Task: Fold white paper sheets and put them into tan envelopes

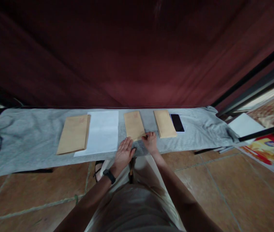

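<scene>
Head view shows us a single brown envelope (134, 125) lying flat near the middle of the surface (37, 135), slightly askew, with a small reddish mark near its top edge. Our left hand (124, 151) is at its lower left corner, palm down, the fingers stretched out together and the thumb apart; that grip is open. Our right hand (150, 141) is at the lower right corner with its fingers bent in, and we cannot tell whether its grip pinches the paper or only touches it.

To the left of the envelope we have white paper (103, 132), and the left stack of brown envelopes (73, 133) lies over its left side. To the right, apart from the single envelope, we see a smaller right stack (165, 123), and just beside it a phone (177, 122) with a dark screen. Grey cloth covers the long, narrow surface, wrinkled toward both ends.

We wear a black watch (109, 176) on the left wrist and light trousers (148, 170). Beyond the surface hangs a dark red curtain (137, 64); below us spread brown floor tiles (199, 174). Off to the right we see a red and yellow box (269, 151) and dark bars (260, 87).
</scene>
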